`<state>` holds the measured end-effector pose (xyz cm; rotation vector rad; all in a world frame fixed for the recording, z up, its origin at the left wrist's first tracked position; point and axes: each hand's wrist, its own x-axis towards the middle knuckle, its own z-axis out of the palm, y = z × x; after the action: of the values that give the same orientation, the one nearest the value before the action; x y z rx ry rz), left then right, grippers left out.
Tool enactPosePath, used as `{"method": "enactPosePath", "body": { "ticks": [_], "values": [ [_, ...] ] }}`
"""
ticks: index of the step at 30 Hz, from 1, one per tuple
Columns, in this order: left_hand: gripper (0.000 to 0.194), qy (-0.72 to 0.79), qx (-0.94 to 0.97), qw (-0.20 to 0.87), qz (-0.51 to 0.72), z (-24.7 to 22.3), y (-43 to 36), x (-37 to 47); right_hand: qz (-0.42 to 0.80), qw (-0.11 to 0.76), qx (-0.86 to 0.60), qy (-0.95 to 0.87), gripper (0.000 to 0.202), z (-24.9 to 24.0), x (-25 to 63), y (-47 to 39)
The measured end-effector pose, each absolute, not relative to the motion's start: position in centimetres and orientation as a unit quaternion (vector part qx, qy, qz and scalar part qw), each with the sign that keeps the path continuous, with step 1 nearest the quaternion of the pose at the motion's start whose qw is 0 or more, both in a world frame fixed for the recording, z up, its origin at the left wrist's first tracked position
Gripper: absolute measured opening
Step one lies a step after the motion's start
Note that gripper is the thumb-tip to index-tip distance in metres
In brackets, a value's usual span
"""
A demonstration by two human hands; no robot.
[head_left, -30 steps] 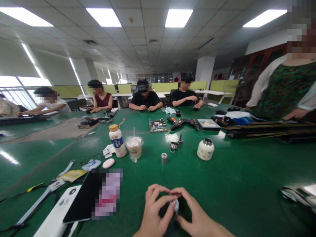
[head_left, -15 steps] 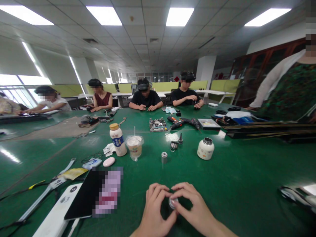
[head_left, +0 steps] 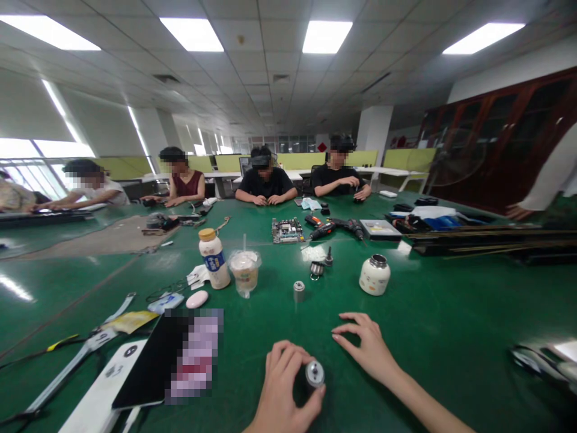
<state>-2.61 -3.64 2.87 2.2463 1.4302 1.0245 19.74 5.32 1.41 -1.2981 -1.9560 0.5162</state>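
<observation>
My left hand (head_left: 286, 385) is closed around a small silver metal cylinder (head_left: 314, 375), whose round end with a dark centre faces up. Its thumb and fingers press on the cylinder's sides. My right hand (head_left: 363, 346), held apart to the right, is open with thumb and fingers spread and nothing between them. A similar metal cylinder (head_left: 299, 291) stands upright on the green table (head_left: 428, 337), beyond both hands. Behind it lie a small metal piece with a ring (head_left: 316, 270) and a dark pointed part (head_left: 329, 257).
A white open jar (head_left: 375, 275) stands right of centre. On the left are a bottle (head_left: 214, 261), a cup with a straw (head_left: 244, 272), a pink oval item (head_left: 197, 299) and a black tablet (head_left: 151, 361). Farther back lie a circuit board (head_left: 287, 231) and power drills (head_left: 336, 227); several people sit beyond.
My right hand has let go of the cylinder's top and moved right and away, opening. The cylinder stays in my left hand. At the right, a standing person has shifted farther right.
</observation>
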Motion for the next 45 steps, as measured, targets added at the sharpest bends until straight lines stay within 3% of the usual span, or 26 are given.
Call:
{"method": "enactPosePath", "body": {
  "ticks": [5,17,25,30,34,37,39,42,45],
  "values": [
    [0.021,0.488,0.784,0.142,0.356,2.8,-3.5,-2.6,0.240,0.356,-0.482,-0.764,0.020,0.8,19.7,5.6],
    [0.021,0.471,0.778,0.137,0.393,1.8,-3.3,-2.7,0.378,0.353,-0.403,-0.755,0.009,7.0,15.3,-0.7],
    [0.019,0.473,0.778,0.141,0.389,2.2,-3.4,-2.6,0.375,0.377,-0.394,-0.750,0.014,5.7,14.4,-0.9],
    [0.022,0.479,0.782,0.139,0.374,2.3,-3.5,-2.5,0.320,0.406,-0.421,-0.745,0.003,4.9,14.7,-0.7],
    [0.032,0.484,0.765,0.144,0.399,2.1,-3.6,-2.6,0.335,0.459,-0.373,-0.733,0.014,3.5,15.9,-0.6],
    [0.046,0.457,0.749,0.143,0.457,1.9,-3.6,-2.9,0.408,0.425,-0.329,-0.738,0.031,2.8,16.3,-0.6],
    [0.034,0.453,0.744,0.143,0.470,2.0,-3.5,-3.0,0.433,0.382,-0.326,-0.748,0.040,2.7,16.2,-0.8],
    [0.009,0.477,0.736,0.150,0.456,2.0,-3.3,-3.1,0.426,0.353,-0.351,-0.755,0.033,2.9,15.6,-0.9],
    [0.007,0.487,0.728,0.160,0.455,2.1,-3.2,-3.0,0.421,0.353,-0.367,-0.751,0.023,3.1,15.1,-1.0]
  ]
}}
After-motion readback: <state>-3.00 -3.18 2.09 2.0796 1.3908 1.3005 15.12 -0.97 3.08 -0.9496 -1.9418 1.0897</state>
